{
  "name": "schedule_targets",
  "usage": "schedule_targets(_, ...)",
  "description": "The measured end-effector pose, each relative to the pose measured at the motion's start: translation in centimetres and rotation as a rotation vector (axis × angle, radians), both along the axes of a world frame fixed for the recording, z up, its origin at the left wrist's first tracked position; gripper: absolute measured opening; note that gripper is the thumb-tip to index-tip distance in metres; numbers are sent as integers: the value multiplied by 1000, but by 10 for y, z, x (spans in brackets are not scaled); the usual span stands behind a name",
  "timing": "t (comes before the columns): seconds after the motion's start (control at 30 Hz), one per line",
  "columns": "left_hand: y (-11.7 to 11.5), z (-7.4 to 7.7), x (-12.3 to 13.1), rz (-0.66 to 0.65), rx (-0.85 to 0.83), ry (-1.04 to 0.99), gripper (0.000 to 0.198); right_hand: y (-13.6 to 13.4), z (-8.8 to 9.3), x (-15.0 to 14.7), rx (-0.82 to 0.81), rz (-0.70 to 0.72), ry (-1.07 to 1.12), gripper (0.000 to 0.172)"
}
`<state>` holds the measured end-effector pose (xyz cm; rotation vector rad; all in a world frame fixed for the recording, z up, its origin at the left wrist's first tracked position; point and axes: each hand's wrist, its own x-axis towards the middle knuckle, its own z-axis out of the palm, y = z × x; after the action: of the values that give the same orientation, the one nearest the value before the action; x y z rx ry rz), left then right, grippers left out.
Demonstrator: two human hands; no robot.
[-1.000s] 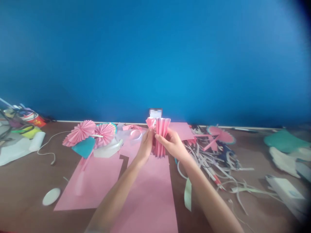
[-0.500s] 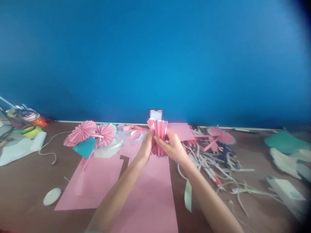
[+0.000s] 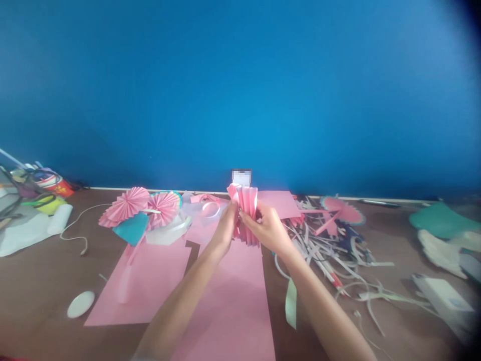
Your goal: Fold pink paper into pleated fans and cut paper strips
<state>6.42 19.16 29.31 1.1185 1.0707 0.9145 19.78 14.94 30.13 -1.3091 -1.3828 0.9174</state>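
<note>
Pleated pink paper (image 3: 248, 199) has shifted slightly leftward, pinched between both hands (image 3: 269, 226).

Pink pleated paper (image 3: 248, 199) narrowed (slightly).

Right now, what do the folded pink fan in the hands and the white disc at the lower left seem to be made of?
The folded fan: most likely paper, fairly matt, since it shows crisp pleats. The white disc: perhaps smooth plastic, judging by its even surface and rounded outline, but blur leaves this open.
</note>
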Motion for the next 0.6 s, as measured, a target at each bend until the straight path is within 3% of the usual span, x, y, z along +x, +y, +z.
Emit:
schedule_targets(0.2, -4, 3, 4, -65, 48, -7, 46, 0, 1, -2, -5, -19, 10, 20)
schedule_targets(0.6, -2, -1, 0, -71, 99, 32, 37, 0, 2, 1, -19, -2, 32, 18)
